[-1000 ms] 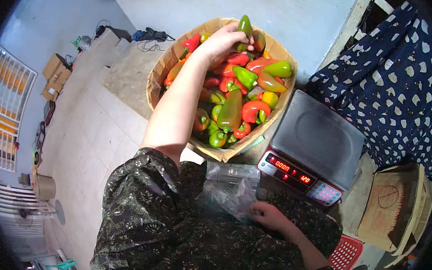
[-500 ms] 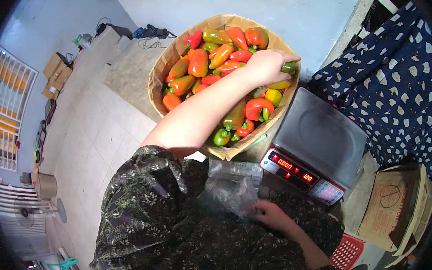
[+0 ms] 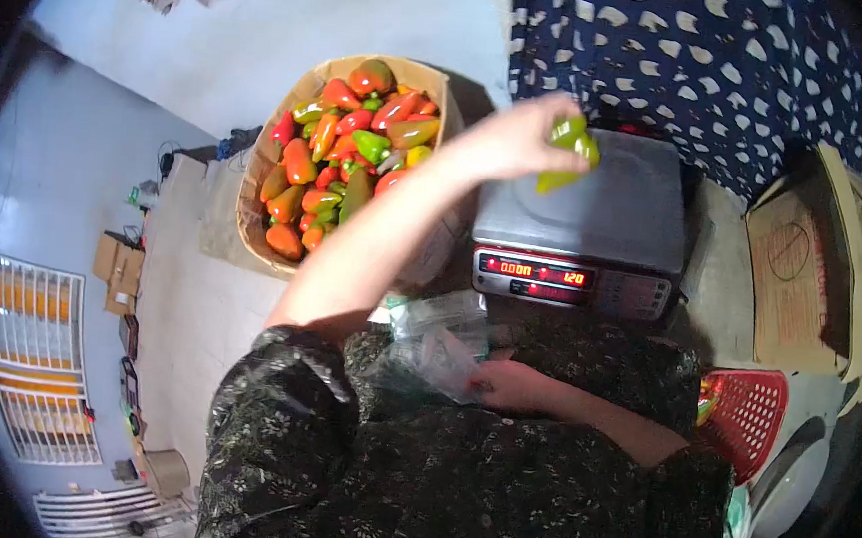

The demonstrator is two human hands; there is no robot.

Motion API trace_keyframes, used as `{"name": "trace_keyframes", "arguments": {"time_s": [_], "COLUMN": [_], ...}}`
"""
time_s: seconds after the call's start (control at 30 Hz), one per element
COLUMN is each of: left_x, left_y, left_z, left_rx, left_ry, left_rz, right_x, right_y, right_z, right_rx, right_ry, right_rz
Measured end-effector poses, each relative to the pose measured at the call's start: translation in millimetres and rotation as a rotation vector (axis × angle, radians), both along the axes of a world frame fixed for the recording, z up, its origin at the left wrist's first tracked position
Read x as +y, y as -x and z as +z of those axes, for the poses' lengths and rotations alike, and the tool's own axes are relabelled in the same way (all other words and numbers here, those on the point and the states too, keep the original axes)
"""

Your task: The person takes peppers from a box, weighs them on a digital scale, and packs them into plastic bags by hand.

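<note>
L hand (image 3: 530,141) shifted basket (image 3: 450,112)→over scale (image 3: 615,207), gripping green pepper(s) (image 3: 583,150); prob. light, firm, slick, bruisable: hold mid-body. R hand (image 3: 511,386) closed on bag (image 3: 435,354) edge.

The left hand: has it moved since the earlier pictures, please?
Yes. Judged against the weighing scale, the left hand has moved rightward in the view, from over the pepper basket to over the scale.
</note>
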State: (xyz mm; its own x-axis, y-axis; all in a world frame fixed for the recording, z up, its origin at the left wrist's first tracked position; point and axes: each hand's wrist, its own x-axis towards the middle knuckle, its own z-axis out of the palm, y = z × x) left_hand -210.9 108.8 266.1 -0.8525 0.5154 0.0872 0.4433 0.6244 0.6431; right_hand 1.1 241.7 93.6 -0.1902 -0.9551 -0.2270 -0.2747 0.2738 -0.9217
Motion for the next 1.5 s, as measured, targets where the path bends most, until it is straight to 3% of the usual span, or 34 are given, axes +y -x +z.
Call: {"name": "trace_keyframes", "arguments": {"time_s": [0.07,0.17,0.23,0.37,0.5,0.63,0.73,0.77,0.87,0.9,0.97,1.03,1.1,1.13,1.2,1.3,1.33,1.4,1.5], "left_x": [20.3,32.8,33.2,33.8,24.9,31.7,23.9,15.1,-11.8,-25.5,-51.0,-67.3,-75.0,-77.2,-86.5,-97.4,-91.3,-94.2,-116.2], "left_y": [10.2,15.7,20.0,16.0,10.3,-16.8,-54.8,-72.8,-172.2,-199.1,-242.6,-267.6,-277.7,-277.9,-268.9,-246.1,-236.7,-213.2,-202.7], "left_z": [-59.5,-107.7,-137.8,-147.0,-156.9,-145.6,-122.8,-123.3,-85.1,-93.2,-125.9,-189.2,-232.3,-228.1,-210.8,-212.6,-277.3,-319.4,-301.1], "left_rx": [-0.222,-0.347,-0.263,0.101,0.054,0.361,0.311,0.26,0.297,0.225,0.101,0.006,-0.097,-0.256,-0.561,-0.669,-0.462,-0.19,-0.121], "left_ry": [0.002,0.187,0.024,-0.024,0.074,0.103,-0.174,-0.149,-0.043,-0.029,-0.138,-0.208,-0.089,-0.219,-0.486,-0.448,-0.58,-0.472,-0.384], "left_rz": [-0.04,-0.013,0.124,0.285,0.316,0.461,0.294,0.117,-0.006,0.034,0.168,0.198,0.142,0.155,0.152,0.247,0.369,0.518,0.586], "right_x": [1.2,5.0,9.0,11.4,4.6,4.1,7.0,7.6,8.3,10.9,14.1,11.8,-0.6,-6.9,-26.2,-70.5,-85.0,-117.6,-167.5], "right_y": [-1.9,-2.6,-0.4,3.1,1.6,2.1,11.0,14.8,22.3,23.0,24.8,19.7,16.8,15.5,22.2,42.6,52.7,73.7,98.4], "right_z": [4.2,16.9,18.6,15.9,8.7,-7.4,-9.5,-13.9,-9.5,-6.4,2.6,2.4,19.5,30.0,49.0,97.6,117.7,158.4,192.9], "right_rx": [0.005,0.03,0.045,0.067,0.033,0.063,0.12,0.121,0.073,0.049,0.266,0.195,0.161,0.148,0.446,0.707,0.721,0.888,0.905], "right_ry": [0.014,-0.027,-0.034,0.013,0.041,0.047,0.175,0.222,0.282,0.283,0.115,0.126,0.062,0.026,0.105,0.22,0.248,0.324,0.34], "right_rz": [0.028,0.024,0.009,0.001,0.03,-0.067,-0.179,-0.217,-0.347,-0.4,-0.399,-0.409,-0.39,-0.38,-0.391,-0.467,-0.504,-0.43,-0.374]}}
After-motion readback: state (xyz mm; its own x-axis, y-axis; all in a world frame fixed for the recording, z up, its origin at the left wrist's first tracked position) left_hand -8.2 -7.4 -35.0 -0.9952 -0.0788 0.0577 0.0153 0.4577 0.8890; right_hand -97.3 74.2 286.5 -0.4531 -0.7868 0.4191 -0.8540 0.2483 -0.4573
